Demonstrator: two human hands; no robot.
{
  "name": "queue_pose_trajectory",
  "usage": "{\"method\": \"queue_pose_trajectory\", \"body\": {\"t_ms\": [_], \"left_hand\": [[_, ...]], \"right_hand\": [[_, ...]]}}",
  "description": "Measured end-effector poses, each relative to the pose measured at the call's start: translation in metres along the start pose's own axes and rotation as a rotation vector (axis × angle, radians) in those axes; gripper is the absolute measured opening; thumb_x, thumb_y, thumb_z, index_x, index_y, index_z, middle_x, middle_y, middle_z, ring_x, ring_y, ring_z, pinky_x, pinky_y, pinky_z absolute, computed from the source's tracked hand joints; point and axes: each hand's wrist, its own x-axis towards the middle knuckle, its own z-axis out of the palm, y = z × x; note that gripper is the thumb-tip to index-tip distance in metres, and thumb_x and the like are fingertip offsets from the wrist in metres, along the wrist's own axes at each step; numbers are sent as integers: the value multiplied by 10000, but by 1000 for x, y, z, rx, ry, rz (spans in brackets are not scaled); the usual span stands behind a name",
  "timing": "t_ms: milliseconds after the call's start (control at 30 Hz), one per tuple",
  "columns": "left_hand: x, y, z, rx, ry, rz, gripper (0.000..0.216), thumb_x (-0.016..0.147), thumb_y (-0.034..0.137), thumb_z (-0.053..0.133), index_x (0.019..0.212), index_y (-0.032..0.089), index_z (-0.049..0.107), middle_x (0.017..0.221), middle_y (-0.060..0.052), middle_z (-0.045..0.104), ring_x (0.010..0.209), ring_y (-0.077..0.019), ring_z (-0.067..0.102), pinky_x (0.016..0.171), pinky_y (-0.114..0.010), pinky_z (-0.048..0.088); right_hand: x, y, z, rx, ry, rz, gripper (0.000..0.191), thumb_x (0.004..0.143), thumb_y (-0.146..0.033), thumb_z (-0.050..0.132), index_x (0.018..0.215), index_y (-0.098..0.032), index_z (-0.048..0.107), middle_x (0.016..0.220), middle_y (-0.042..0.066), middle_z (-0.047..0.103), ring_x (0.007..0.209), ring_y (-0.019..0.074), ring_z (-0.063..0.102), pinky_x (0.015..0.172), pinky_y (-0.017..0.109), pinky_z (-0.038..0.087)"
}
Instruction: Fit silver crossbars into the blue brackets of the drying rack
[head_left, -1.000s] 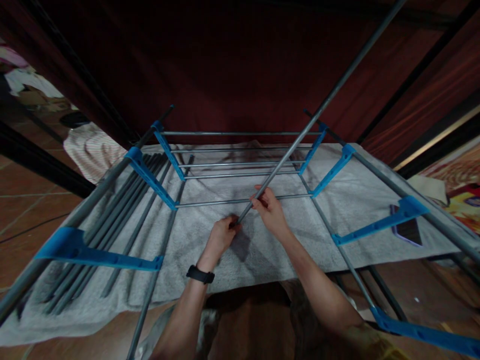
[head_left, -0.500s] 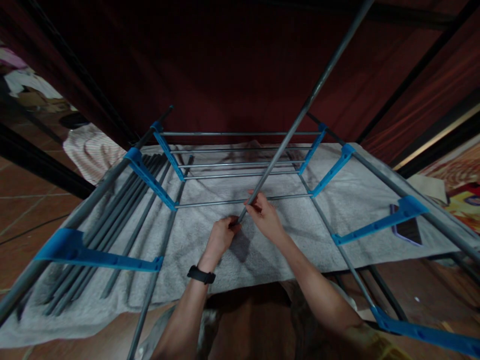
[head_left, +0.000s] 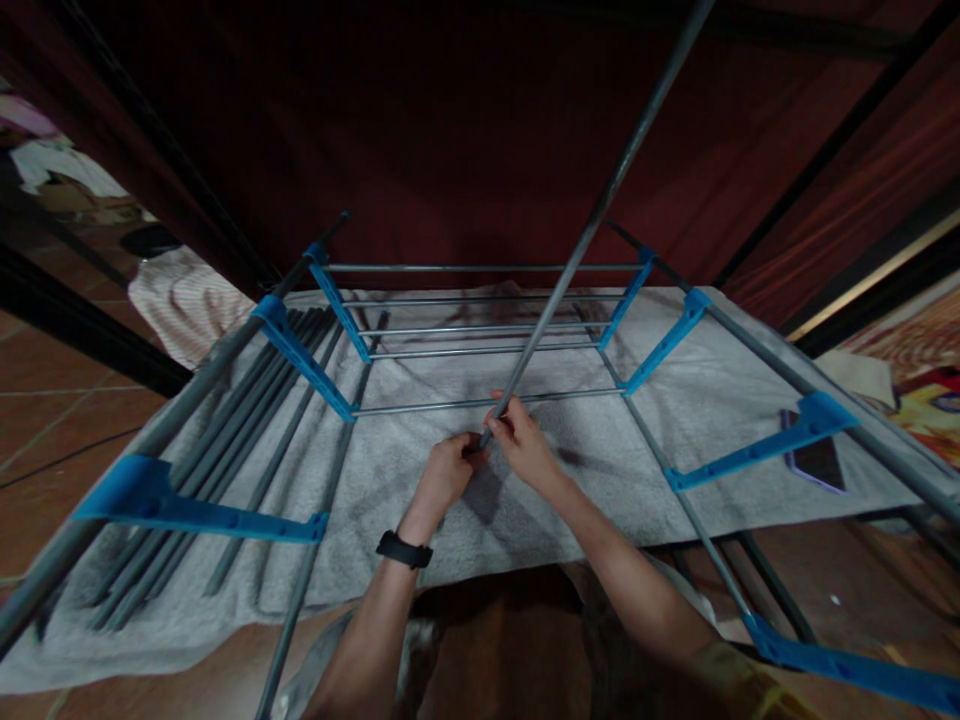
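A long grey metal tube (head_left: 571, 262) slants up and away to the right, its near end between my hands. My left hand (head_left: 448, 468) is closed at that lower end, fingertips pinching it. Just above, my right hand (head_left: 519, 436) grips the same tube between thumb and fingers. Around them stands a rack frame of grey tubes with blue plastic brackets (head_left: 304, 357). Several thin crossbars (head_left: 480, 328) span its far end, and one more bar (head_left: 420, 408) runs behind my hands.
Several loose grey tubes (head_left: 247, 420) lie on the grey towel (head_left: 600, 500) at the left. A phone (head_left: 816, 462) rests on the towel at the right, partly behind a blue bracket. Dark red cloth (head_left: 450, 130) hangs behind the rack, and tiled floor (head_left: 60, 370) shows at left.
The tube's upper end has swung left, so it stands a little steeper. My right hand has slid slightly down and left towards the lower end, while my left hand has barely shifted.
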Motion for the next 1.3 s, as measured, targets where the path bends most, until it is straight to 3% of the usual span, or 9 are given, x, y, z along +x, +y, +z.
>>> {"method": "queue_pose_trajectory", "body": {"t_ms": [267,467,800,1067,1300], "left_hand": [[2,-1,-3,-139,6,-5,255,756,238,650,1002,187,694,939,-70,739,868,-211,690,785,-319,529],[4,-6,-6,-270,85,25,357,779,300,639,1111,173,668,1027,-95,733,923,-210,690,856,-346,543],[4,4,-9,-272,195,97,318,827,363,611,1063,163,685,1009,-98,730,925,-206,689,864,-341,536],[-1,19,-12,-167,291,126,291,854,358,583,1067,189,687,1016,-83,732,908,-203,689,844,-329,532],[5,32,-12,-401,375,62,383,839,405,595,1115,147,654,973,-101,720,846,-192,688,786,-319,541]], "right_hand": [[-2,2,2,-35,-9,1,417,935,-249,417,1352,-233,399,1004,50,636,882,180,619,862,343,493],[-3,7,-4,-71,13,6,471,927,-225,417,1397,-237,384,999,52,641,943,191,616,914,368,481],[-6,18,-11,-237,35,-18,487,928,-197,409,1412,-232,368,1310,129,579,1195,228,571,1011,433,454],[-4,16,-25,-455,-1,28,495,947,-170,361,1437,-229,324,1349,138,553,1209,239,578,950,398,499],[-4,18,-35,-634,-18,83,447,975,-188,327,1422,-206,338,1375,155,534,1154,239,617,880,352,518]]}}
